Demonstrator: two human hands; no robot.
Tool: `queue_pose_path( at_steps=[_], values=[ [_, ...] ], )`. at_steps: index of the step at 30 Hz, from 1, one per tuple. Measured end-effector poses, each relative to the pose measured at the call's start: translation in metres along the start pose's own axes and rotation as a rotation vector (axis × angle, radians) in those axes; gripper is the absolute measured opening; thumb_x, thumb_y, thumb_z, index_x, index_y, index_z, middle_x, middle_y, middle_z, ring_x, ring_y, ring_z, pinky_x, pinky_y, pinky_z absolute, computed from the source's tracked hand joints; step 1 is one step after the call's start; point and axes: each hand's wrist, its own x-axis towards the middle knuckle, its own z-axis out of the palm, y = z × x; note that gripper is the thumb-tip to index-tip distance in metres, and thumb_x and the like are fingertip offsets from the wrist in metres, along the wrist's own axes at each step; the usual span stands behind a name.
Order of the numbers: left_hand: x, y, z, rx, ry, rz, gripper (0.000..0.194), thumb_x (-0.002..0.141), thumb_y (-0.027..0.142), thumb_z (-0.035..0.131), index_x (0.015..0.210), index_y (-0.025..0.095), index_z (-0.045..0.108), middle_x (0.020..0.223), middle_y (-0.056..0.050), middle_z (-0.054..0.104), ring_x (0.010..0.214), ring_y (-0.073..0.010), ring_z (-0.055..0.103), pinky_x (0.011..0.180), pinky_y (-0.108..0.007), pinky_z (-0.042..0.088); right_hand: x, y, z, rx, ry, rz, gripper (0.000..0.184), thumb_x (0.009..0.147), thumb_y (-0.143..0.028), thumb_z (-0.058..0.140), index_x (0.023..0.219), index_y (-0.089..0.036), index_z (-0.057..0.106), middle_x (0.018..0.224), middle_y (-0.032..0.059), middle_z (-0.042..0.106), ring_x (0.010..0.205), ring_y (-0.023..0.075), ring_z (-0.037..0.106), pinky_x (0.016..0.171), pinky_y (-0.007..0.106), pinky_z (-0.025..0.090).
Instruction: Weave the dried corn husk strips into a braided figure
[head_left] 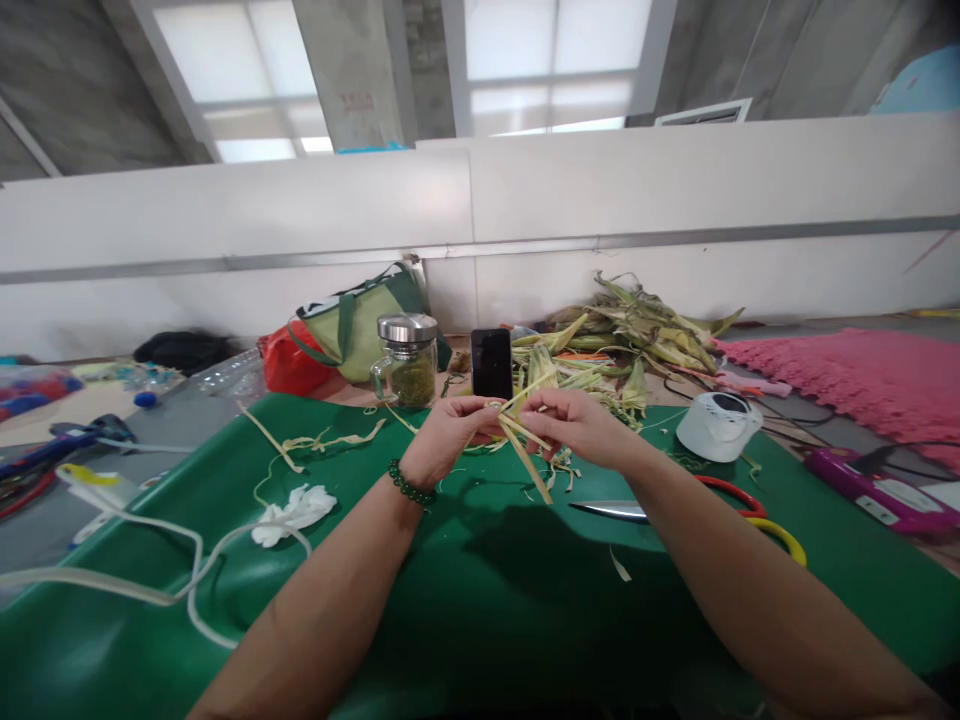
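Several pale yellow-green corn husk strips (pixel 531 468) cross each other between my hands, their loose ends pointing down and up. My left hand (pixel 454 432), with a dark green bead bracelet at the wrist, pinches the strips where they meet. My right hand (pixel 574 425) is closed on the strips from the other side, its fingertips close to the left ones. Both hands are held above a green mat (pixel 480 620). Right behind them stands a dark phone (pixel 491 364), upright. Scissors (pixel 611 510) with red and yellow handles lie partly under my right forearm.
A lidded glass jar (pixel 414 375) and a green bag (pixel 367 325) stand behind on the left. Corn husks (pixel 645 325) are heaped at the back. On the right are a white roll (pixel 718 426) and a purple tool (pixel 881 490); a white cable (pixel 150 590) and crumpled tissue (pixel 294 514) lie left.
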Motion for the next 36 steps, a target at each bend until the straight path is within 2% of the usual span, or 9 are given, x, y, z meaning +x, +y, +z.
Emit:
queue_pose_path(
  at_steps=[6, 11, 14, 18, 21, 24, 26, 33, 36],
  values=[
    [0.0, 0.0, 0.0, 0.037, 0.014, 0.029, 0.029, 0.058, 0.03, 0.077, 0.082, 0.014, 0.073, 0.072, -0.007, 0.071, 0.059, -0.0124, 0.062, 0.058, -0.022, 0.045, -0.004, -0.006, 0.001, 0.171, -0.056, 0.07, 0.018, 0.074, -0.029, 0.054, 0.086, -0.015, 0.055, 0.071, 0.0037, 0.069, 0.042, 0.0068, 0.053, 0.043, 0.019, 0.045],
    [0.0, -0.001, 0.0, 0.042, 0.006, 0.034, 0.028, 0.059, 0.031, 0.076, 0.081, 0.014, 0.073, 0.079, -0.008, 0.072, 0.061, -0.0116, 0.061, 0.058, -0.022, 0.045, 0.0, 0.001, 0.002, 0.016, -0.089, 0.143, 0.026, 0.074, -0.032, 0.056, 0.093, -0.015, 0.053, 0.064, 0.0006, 0.067, 0.034, 0.0055, 0.044, 0.035, 0.018, 0.034],
    [0.0, -0.001, 0.0, 0.033, -0.037, 0.003, 0.029, 0.058, 0.032, 0.077, 0.079, 0.012, 0.073, 0.078, -0.009, 0.072, 0.062, -0.0117, 0.061, 0.061, -0.022, 0.046, 0.004, 0.009, -0.001, -0.159, -0.081, 0.057, 0.024, 0.075, -0.036, 0.057, 0.082, -0.014, 0.061, 0.051, -0.0039, 0.054, 0.039, 0.0058, 0.041, 0.039, 0.018, 0.03],
    [0.0, -0.001, -0.001, 0.055, -0.079, -0.007, 0.029, 0.059, 0.032, 0.077, 0.081, 0.012, 0.072, 0.078, -0.007, 0.072, 0.063, -0.0115, 0.061, 0.06, -0.021, 0.046, 0.005, 0.011, -0.003, -0.258, -0.079, -0.01, 0.022, 0.073, -0.032, 0.058, 0.063, -0.013, 0.061, 0.055, -0.0024, 0.05, 0.049, 0.0064, 0.041, 0.046, 0.019, 0.03],
    [0.001, -0.001, -0.001, 0.084, -0.056, -0.001, 0.028, 0.06, 0.029, 0.076, 0.083, 0.013, 0.072, 0.073, -0.006, 0.071, 0.063, -0.0121, 0.062, 0.061, -0.022, 0.047, 0.003, 0.006, -0.002, -0.204, -0.072, 0.071, 0.019, 0.072, -0.028, 0.055, 0.06, -0.013, 0.055, 0.053, -0.0012, 0.053, 0.046, 0.0071, 0.043, 0.045, 0.02, 0.033],
    [0.001, -0.002, -0.001, 0.11, -0.038, 0.007, 0.027, 0.061, 0.026, 0.075, 0.084, 0.013, 0.072, 0.068, -0.004, 0.07, 0.062, -0.0125, 0.062, 0.061, -0.023, 0.048, -0.001, -0.001, -0.001, -0.079, -0.071, 0.119, 0.008, 0.069, -0.023, 0.057, 0.07, -0.016, 0.053, 0.051, -0.002, 0.057, 0.045, 0.0086, 0.049, 0.044, 0.019, 0.037],
    [0.001, -0.002, -0.001, 0.124, -0.048, 0.004, 0.025, 0.062, 0.025, 0.075, 0.084, 0.012, 0.072, 0.067, -0.004, 0.07, 0.062, -0.0128, 0.062, 0.061, -0.023, 0.048, -0.003, -0.004, -0.002, -0.012, -0.074, 0.125, 0.012, 0.067, -0.019, 0.059, 0.076, -0.017, 0.052, 0.05, -0.0038, 0.057, 0.045, 0.0094, 0.052, 0.044, 0.019, 0.039],
    [0.002, -0.002, -0.003, 0.099, -0.011, 0.02, 0.027, 0.061, 0.024, 0.075, 0.085, 0.012, 0.071, 0.066, -0.004, 0.07, 0.06, -0.0124, 0.063, 0.063, -0.024, 0.049, -0.007, -0.001, -0.007, 0.024, -0.167, -0.059, 0.022, 0.072, -0.019, 0.059, 0.091, -0.015, 0.067, 0.083, 0.0043, 0.07, 0.072, 0.0141, 0.064, 0.063, 0.024, 0.05],
    [0.002, -0.002, -0.002, 0.094, -0.022, 0.006, 0.029, 0.06, 0.026, 0.076, 0.086, 0.012, 0.072, 0.064, -0.004, 0.069, 0.06, -0.0129, 0.063, 0.062, -0.024, 0.049, -0.005, 0.003, -0.006, -0.045, -0.121, -0.159, 0.019, 0.072, -0.02, 0.062, 0.088, -0.017, 0.071, 0.079, 0.0029, 0.07, 0.071, 0.0142, 0.064, 0.063, 0.024, 0.05]
  ],
)
